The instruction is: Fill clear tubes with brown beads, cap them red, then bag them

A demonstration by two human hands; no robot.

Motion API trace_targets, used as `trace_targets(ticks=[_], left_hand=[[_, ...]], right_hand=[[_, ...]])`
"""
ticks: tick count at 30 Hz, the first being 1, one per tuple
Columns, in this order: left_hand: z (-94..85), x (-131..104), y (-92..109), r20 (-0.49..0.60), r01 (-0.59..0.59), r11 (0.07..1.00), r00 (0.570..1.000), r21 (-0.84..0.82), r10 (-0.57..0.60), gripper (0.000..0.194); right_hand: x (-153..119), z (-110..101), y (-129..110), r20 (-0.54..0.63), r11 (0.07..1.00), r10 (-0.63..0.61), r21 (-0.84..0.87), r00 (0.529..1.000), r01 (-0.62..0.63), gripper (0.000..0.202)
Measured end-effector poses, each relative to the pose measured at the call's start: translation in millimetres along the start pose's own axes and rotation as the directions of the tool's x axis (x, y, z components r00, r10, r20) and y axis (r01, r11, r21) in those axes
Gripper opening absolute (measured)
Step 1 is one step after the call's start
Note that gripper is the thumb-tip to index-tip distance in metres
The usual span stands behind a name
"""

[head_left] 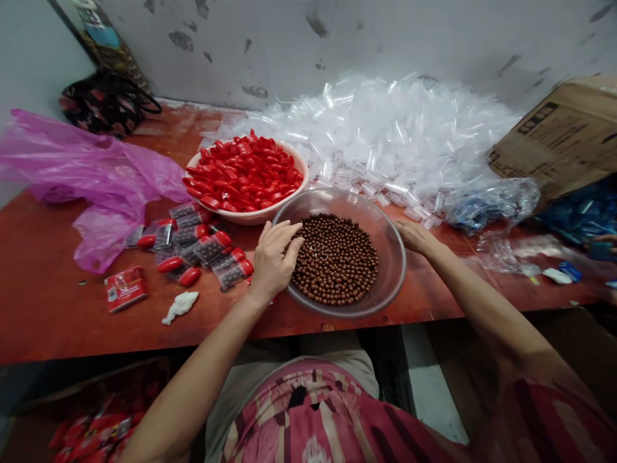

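A translucent grey plastic bowl [393, 283] sits near the table's front edge. Brown round beads [337, 260] are heaped in it, mostly on the left. My left hand [276, 258] lies over the bowl's left rim, thumb apart from the fingers, fingertips near the beads; nothing shows in it. My right hand [417, 236] is at the bowl's right outer side, beside the clear plastic tubes [376, 148]; its fingers are too hidden to read. Left of the bowl lie several clear tubes filled with dark beads, with red caps [209, 247].
A pale basin [263, 214] full of red plastic caps [241, 170] stands behind left. A purple plastic bag [110, 173], a red packet [125, 288] and a crumpled white scrap [180, 306] lie left on the red table [48, 283]. A cardboard box [559, 135] leans at right.
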State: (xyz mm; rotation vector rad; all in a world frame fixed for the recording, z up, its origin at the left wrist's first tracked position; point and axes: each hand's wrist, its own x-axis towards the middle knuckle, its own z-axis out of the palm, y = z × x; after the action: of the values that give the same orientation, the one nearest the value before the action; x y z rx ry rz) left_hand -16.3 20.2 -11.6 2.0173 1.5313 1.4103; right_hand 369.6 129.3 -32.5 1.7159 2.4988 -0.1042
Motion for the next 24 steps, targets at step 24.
trace_targets(ticks=[24], left_hand=[[4.6,-3.4,-4.9,-0.121,0.072,0.991,0.989,-0.116,-0.086,0.025]], right_hand=[[42.5,-31.6,-166.6,0.141,0.767,-0.535,-0.331,0.833,0.549,0.039]])
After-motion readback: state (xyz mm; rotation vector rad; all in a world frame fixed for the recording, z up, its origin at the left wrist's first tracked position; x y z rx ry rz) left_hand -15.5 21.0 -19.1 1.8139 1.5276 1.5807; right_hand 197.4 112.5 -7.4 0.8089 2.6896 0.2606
